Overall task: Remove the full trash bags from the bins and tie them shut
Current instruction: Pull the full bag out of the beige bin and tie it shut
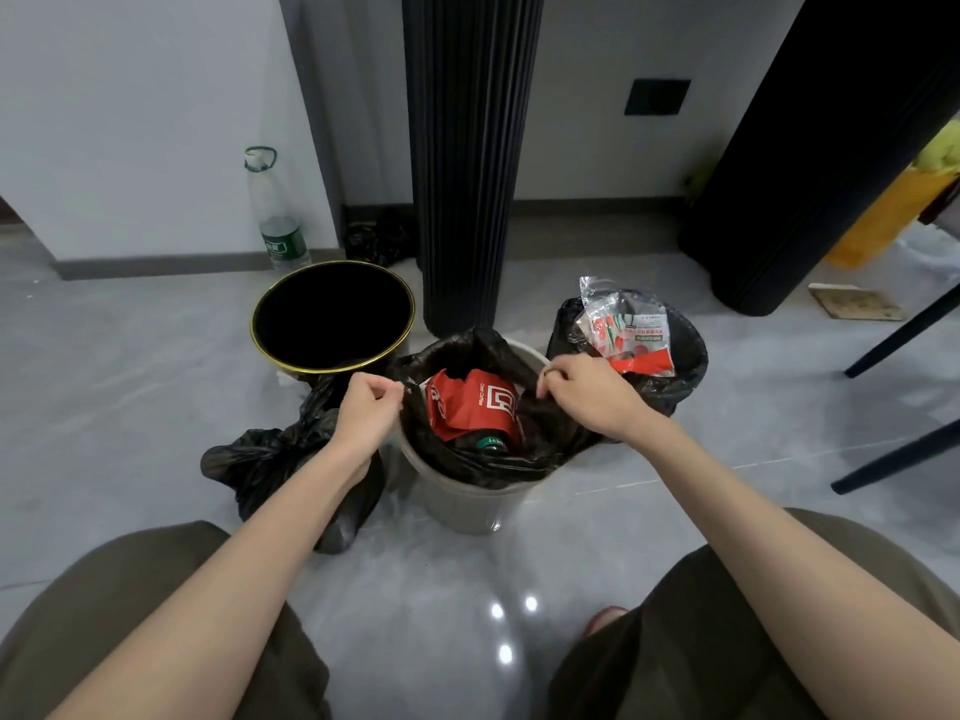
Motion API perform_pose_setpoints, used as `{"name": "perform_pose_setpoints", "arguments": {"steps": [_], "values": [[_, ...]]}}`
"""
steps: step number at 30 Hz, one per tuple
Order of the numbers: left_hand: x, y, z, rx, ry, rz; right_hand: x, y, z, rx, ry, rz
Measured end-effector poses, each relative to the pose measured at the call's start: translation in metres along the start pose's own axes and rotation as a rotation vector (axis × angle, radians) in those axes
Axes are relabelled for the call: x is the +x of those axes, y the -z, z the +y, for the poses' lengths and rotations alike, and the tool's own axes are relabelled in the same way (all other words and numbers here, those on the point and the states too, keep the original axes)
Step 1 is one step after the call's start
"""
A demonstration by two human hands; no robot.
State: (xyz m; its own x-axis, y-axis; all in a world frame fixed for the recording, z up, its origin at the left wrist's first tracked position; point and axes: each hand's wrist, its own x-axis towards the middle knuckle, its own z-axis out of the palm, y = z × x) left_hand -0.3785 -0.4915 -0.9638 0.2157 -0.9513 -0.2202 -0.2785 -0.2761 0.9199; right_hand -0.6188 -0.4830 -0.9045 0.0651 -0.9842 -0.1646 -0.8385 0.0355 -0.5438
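Black: one tied bag (265, 459); one open bag (467, 350), left hand (366, 407), right hand (592, 394) pinching.

My L hand (366, 405) pinches the left edge of the black bag (493, 462) lining the grey bin (467, 506) in front of me, & my R hand (587, 392) grips its right edge, w/ red packaging (470, 407) showing inside. A knotted bag (270, 459) lies on the floor just left of the grey bin, w/ a gold-rimmed black bin (332, 317) behind it. Back right, a third bin (691, 356) w/ a black liner holds a red & white wrapper (628, 335) sticking up.
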Motion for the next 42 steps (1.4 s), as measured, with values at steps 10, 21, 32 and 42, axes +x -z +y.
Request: {"name": "perform_pose_setpoints", "arguments": {"steps": [10, 21, 32, 42], "values": [[0.019, -0.011, -0.007, 0.036, 0.247, -0.020, 0.018, -0.007, -0.019, -0.284, -0.008, 0.131], [0.050, -0.021, 0.002, 0.247, 0.154, 0.052, 0.094, -0.039, -0.012, -0.211, -0.186, 0.048], [0.058, -0.009, 0.005, 0.122, -0.099, 0.238, 0.085, -0.045, -0.016, -0.176, -0.032, 0.275], [0.019, 0.001, 0.009, 0.317, -0.133, -0.162, 0.051, -0.036, -0.008, -0.197, -0.134, 0.064]]}}
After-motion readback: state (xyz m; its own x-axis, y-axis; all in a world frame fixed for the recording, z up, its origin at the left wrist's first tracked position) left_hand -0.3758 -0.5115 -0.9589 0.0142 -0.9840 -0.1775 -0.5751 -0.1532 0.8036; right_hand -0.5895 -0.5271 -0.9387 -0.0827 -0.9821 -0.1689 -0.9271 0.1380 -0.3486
